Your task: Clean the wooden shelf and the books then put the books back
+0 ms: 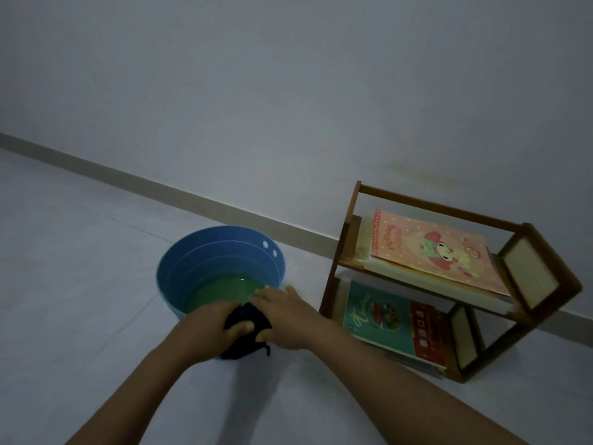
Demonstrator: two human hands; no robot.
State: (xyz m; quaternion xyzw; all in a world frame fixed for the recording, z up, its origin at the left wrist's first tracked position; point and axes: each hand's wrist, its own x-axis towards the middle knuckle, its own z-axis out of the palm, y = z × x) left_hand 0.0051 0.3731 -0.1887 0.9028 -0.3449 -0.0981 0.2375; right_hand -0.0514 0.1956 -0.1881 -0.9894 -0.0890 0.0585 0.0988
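A: Where are the hands?
B: Both meet over the near rim of a blue basin (179,264) holding greenish water (224,292). The left hand (208,329) grips a dark cloth (245,330), thumb curled over it. The right hand (285,316) holds the same cloth, its thumb pressed on the cloth and its fingers stretched toward the water.
A: And the shelf?
B: The wooden shelf (532,248) stands on the floor (80,268) against the wall, right of the basin. A pink book (430,248) lies on the upper tier; a teal and red book (391,319) lies on the lower.
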